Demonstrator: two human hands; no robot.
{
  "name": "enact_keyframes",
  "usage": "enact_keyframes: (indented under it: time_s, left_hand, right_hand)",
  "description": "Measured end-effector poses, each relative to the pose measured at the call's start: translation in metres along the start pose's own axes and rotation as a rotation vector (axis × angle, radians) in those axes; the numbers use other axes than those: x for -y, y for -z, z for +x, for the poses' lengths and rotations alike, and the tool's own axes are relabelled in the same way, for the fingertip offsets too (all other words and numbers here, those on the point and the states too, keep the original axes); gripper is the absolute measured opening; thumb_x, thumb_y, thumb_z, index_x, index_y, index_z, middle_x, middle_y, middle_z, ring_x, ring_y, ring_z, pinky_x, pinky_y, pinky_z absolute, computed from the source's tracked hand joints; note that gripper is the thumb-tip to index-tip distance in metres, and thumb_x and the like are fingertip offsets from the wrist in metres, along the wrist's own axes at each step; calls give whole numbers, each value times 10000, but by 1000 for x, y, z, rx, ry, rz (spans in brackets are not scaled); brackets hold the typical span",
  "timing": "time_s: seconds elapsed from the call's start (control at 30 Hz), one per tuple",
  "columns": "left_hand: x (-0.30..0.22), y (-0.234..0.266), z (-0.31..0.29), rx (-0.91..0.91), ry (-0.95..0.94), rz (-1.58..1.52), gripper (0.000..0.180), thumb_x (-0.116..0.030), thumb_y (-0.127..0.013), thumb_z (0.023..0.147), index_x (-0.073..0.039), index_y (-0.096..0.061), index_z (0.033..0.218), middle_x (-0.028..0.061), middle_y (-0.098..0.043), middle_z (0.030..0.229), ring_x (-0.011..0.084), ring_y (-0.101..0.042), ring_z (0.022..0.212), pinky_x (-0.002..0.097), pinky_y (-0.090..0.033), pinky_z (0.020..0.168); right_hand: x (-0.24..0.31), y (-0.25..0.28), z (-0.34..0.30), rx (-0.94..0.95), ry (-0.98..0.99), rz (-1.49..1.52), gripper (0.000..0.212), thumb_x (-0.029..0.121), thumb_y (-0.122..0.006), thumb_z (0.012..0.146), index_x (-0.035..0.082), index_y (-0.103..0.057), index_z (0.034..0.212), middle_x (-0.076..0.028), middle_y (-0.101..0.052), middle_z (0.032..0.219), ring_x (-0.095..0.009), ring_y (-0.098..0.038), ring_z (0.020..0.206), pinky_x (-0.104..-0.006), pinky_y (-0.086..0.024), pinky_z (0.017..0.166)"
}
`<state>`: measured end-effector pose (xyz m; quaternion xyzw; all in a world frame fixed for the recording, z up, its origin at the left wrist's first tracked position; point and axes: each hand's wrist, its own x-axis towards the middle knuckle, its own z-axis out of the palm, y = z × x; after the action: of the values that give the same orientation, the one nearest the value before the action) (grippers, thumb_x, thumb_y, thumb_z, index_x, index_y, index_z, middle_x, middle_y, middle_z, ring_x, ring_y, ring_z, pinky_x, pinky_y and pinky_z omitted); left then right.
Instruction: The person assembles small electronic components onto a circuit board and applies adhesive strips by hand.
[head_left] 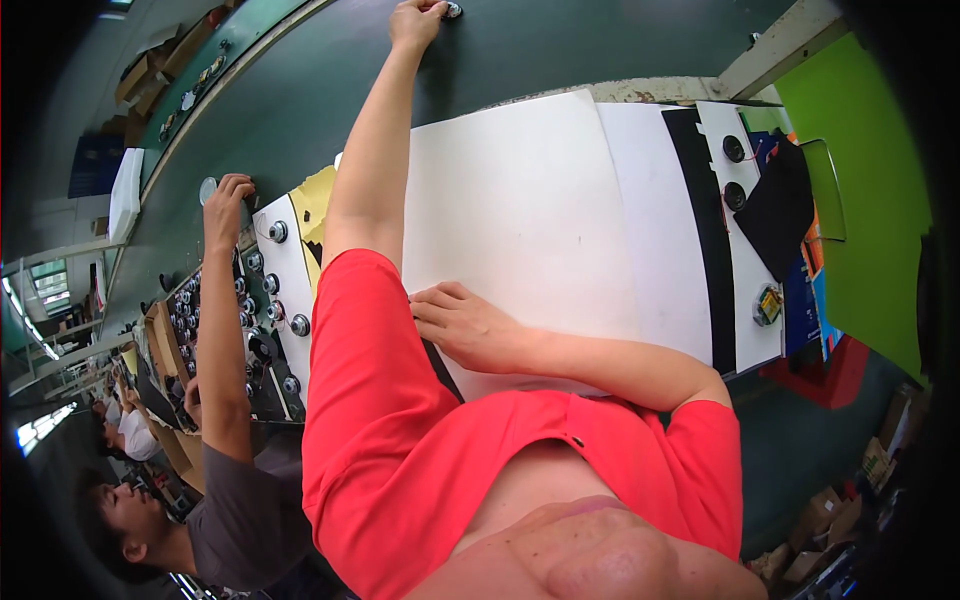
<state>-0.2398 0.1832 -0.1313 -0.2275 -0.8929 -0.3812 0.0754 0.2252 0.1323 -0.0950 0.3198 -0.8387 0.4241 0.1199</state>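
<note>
My left hand (416,22) is stretched far forward over the dark green work surface (560,45). Its fingers are closed on a small round metal part (453,10) that looks like a small speaker, partly cut off by the picture's top edge. My right hand (465,325) rests near my body at the left side of a large white sheet (510,200). The fingers of that hand lie loosely stretched out and flat, and nothing shows in them.
On my left, a co-worker's hand (228,205) reaches toward a clear round disc (207,190). Several small speakers (277,231) stand on a white board there. To the right lie black round speakers (734,148), a black cloth (775,215) and a green panel (860,190).
</note>
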Motion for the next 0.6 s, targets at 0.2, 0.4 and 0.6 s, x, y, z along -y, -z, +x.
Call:
enact_keyframes:
  time_s: [0.2, 0.4, 0.6]
  left_hand:
    - [-6, 9, 18, 162, 242, -192, 179, -110, -714, 752, -54, -773, 911, 53, -723, 784, 152, -617, 660, 334, -509, 615]
    - [-7, -3, 26, 298, 371, -307, 99, -92, -709, 773, -34, -743, 846, 48, -694, 746, 127, -593, 648, 302, -487, 582]
    - [40, 44, 31, 279, 322, -419, 254, -137, -645, 885, -84, -770, 1100, 41, -728, 1019, 142, -641, 896, 276, -499, 787]
  right_hand:
    - [1, 4, 0, -12, 2, 0, 181, 69, -586, 851, 4, -624, 1015, -118, -594, 1192, -261, -519, 1224, -403, -377, 1062]
    - [-6, 3, -2, -17, -17, -5, 140, 66, -587, 848, 11, -607, 974, -111, -583, 1152, -253, -511, 1209, -395, -369, 1057]
    - [5, 3, 0, -47, 43, 17, 178, 32, -604, 816, 0, -621, 990, -118, -590, 1183, -263, -515, 1222, -389, -375, 1055]
